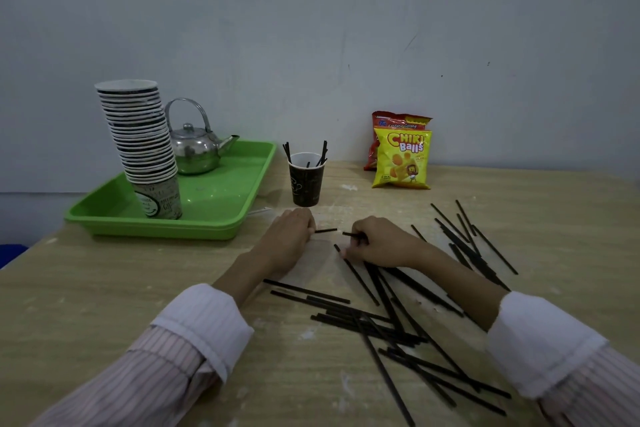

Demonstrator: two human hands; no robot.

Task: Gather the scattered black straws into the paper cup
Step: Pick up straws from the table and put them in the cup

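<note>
Green plastic tray [214, 218]: far left of pale wooden worktop [104, 305]. Dark paper cup [306, 184]: upright just right of the tray, a few straws already inside.

Left hand [287, 239], in front of the cup: fingers curled round one straw, tip protruding. Right hand [377, 243]: pinches another.

Scattered thin black plastic straws [381, 322]: crossed in a heap from centre to the near right corner. Judged light, stiff and prone to rolling. Pinch mid-length, or bunch several.

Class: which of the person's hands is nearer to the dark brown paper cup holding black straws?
Left. The left hand, gripping a black straw, lies just in front of the dark brown paper cup; the right hand, gripping another, lies farther to its right.
</note>
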